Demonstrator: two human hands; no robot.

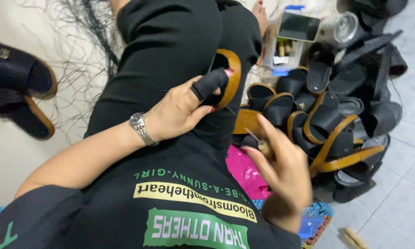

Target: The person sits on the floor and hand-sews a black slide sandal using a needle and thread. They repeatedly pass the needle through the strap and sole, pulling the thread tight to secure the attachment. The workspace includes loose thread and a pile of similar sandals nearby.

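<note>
On the lap, left hand (179, 110) fingers clamp a black sandal (226, 76); right hand (283, 173) fingers pinch a wooden-handled awl (261, 144).

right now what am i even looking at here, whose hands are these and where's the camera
There is one picture, taken by a camera worn on a person's head, looking down over their black printed shirt at their own two bare hands. The left hand, with a silver wristwatch and a black fabric cover on its thumb, holds a black sandal with a tan stitched sole edge against the lap. The right hand is blurred; it pinches a small wooden-handled tool with a thin metal point, possibly an awl. On the pale tiled floor to the right lies a heap of similar black and tan sandals. Two more finished sandals lie at the left.
</note>
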